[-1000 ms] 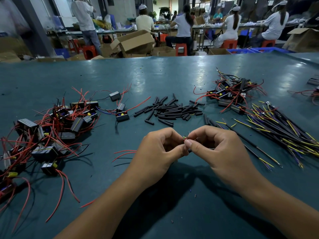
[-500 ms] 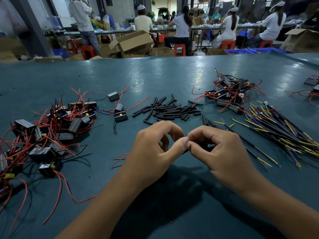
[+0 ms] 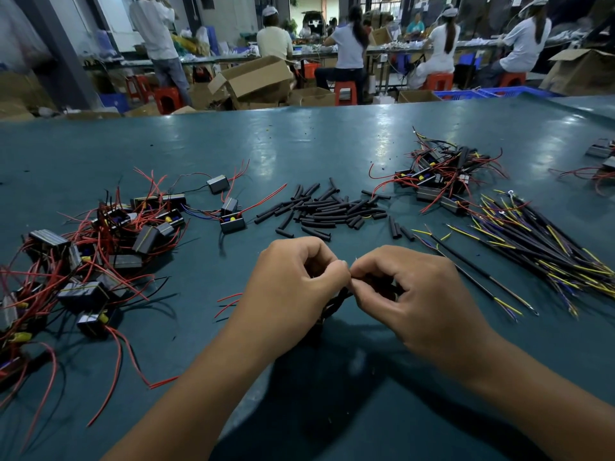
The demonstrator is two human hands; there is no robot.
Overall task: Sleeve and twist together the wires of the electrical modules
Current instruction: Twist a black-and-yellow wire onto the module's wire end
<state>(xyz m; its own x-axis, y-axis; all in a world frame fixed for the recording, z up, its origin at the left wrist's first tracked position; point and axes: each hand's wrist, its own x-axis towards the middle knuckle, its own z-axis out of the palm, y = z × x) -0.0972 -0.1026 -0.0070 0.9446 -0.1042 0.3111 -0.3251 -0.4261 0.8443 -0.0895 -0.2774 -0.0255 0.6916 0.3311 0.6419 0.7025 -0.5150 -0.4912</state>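
Wire joint: pinched between the two hands above the near middle of the counter, tip to tip; bare ends are too small to make out, so how far the twist has got cannot be told.
Left hand: fingers curled, thumb and forefinger nipping the wire end; I judge it steadies one side so the other can turn against it.
Right hand: fingers curled likewise, pinching the facing end just beside the left fingertips.
Dark piece under the hands: hangs below the pinch, probably the module or its sleeve; partly hidden.
Black sleeves: loose heap at mid-counter, just beyond the hands, likely kept there for a short reach.
Unworked modules: tangle with red leads toward the left edge, seemingly the supply pile.
Second module pile: toward the far right, apart from the supply, perhaps finished pieces.
Yellow-and-purple wires: fanned along the right edge, ends pointing at the worker, handy for picking singly.
Beyond the far edge: seated workers and open cartons.
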